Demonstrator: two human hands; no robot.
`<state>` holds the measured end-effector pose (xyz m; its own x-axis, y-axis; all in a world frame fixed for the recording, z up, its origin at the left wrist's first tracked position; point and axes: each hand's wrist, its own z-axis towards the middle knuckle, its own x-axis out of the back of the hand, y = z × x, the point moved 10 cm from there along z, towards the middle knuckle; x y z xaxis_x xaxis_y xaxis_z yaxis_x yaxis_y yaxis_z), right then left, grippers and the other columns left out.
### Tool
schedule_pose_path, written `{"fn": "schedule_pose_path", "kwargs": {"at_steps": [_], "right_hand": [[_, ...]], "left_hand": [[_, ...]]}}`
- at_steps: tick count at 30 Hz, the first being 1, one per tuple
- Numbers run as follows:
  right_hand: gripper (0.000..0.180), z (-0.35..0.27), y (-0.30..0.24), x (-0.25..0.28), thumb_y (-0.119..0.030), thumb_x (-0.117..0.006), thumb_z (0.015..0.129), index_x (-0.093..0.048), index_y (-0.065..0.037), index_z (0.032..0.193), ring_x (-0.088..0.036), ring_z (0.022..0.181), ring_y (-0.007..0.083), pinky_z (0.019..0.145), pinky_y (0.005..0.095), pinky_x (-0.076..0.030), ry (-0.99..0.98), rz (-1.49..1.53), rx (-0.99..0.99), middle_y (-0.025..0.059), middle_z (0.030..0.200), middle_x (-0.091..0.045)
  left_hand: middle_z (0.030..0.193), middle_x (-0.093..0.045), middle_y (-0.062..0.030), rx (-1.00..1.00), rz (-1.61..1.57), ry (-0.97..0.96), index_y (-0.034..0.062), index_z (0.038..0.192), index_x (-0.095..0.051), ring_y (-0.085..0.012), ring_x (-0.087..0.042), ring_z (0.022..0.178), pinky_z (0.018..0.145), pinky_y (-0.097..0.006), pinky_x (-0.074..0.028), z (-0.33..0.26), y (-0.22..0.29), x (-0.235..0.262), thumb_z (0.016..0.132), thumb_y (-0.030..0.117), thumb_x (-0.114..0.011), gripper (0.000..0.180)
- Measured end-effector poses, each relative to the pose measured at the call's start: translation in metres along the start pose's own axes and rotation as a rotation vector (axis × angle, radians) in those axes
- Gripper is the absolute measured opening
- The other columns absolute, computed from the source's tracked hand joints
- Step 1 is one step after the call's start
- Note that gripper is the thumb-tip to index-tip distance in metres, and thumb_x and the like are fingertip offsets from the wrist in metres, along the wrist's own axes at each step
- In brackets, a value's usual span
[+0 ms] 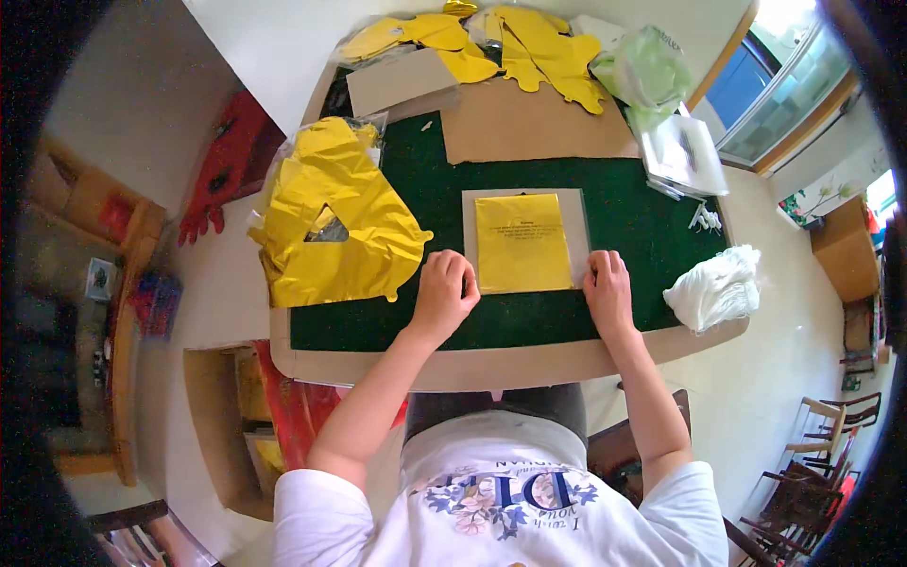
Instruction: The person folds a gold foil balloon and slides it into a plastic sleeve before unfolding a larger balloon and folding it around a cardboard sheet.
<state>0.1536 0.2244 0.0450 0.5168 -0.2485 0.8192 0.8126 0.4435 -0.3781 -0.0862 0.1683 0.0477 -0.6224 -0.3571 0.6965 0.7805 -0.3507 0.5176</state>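
Near the front edge of the green surface (491, 326), print facing up, lies a flat packet of folded yellow foil (522, 250) on a pale backing (575, 222). The left hand (444, 295), loosely curled, sits by its lower left corner; the right hand (610, 291), fingers bent, is at the lower right; whether either pinches anything, I cannot tell. The step looks like squaring up the packet, and the next move seems to call for a light, even hold on both side edges

Print (525, 231) on the yellow packet (522, 266) blurs; the lower edge crops the shirt (491, 449).
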Motion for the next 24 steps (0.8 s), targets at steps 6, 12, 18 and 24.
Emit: {"fn": "schedule_pose_path", "kwargs": {"at_steps": [6, 12, 18, 24], "right_hand": [[0.022, -0.004, 0.001, 0.003, 0.006, -0.054, 0.078, -0.048, -0.004, 0.097, -0.053, 0.088, 0.0362, 0.076, 0.0431, -0.046, 0.019, 0.008, -0.014, 0.0167, 0.092, -0.051], [0.024, -0.006, 0.019, 0.006, 0.007, -0.05, 0.079, -0.049, -0.005, 0.099, -0.052, 0.088, 0.0357, 0.076, 0.0448, -0.045, 0.088, -0.107, -0.065, 0.0166, 0.093, -0.049], [0.015, -0.004, 0.054, 0.0, 0.0, -0.049, 0.084, -0.057, -0.005, 0.096, -0.056, 0.089, 0.0352, 0.077, 0.0436, -0.048, 0.097, -0.097, -0.175, 0.0178, 0.094, -0.055], [0.01, -0.003, 0.029, -0.016, -0.008, -0.061, 0.083, -0.062, -0.003, 0.092, -0.06, 0.083, 0.0302, 0.074, 0.039, -0.05, 0.022, 0.163, -0.243, 0.0145, 0.087, -0.061]], "left_hand": [[0.086, -0.051, -0.0105, -0.02, 0.072, 0.036, 0.0072, 0.082, -0.047, -0.0311, -0.05, 0.085, 0.077, -0.041, -0.042, -0.002, 0.0, 0.004, 0.067, 0.001, -0.067, 0.026], [0.086, -0.051, -0.0093, -0.047, 0.118, 0.061, 0.0078, 0.086, -0.048, -0.0297, -0.05, 0.084, 0.072, -0.04, -0.043, -0.005, 0.0, 0.004, 0.066, -0.001, -0.065, 0.027], [0.096, -0.059, -0.0136, 0.366, -0.21, 0.089, 0.001, 0.115, -0.052, -0.0308, -0.058, 0.091, 0.079, -0.04, -0.048, 0.0, -0.053, -0.02, 0.076, 0.003, -0.063, 0.04], [0.101, -0.067, -0.0181, 0.753, -0.453, -0.045, -0.005, 0.125, -0.052, -0.0289, -0.064, 0.094, 0.083, -0.037, -0.05, -0.002, -0.134, -0.062, 0.081, 0.017, -0.061, 0.05]]}}
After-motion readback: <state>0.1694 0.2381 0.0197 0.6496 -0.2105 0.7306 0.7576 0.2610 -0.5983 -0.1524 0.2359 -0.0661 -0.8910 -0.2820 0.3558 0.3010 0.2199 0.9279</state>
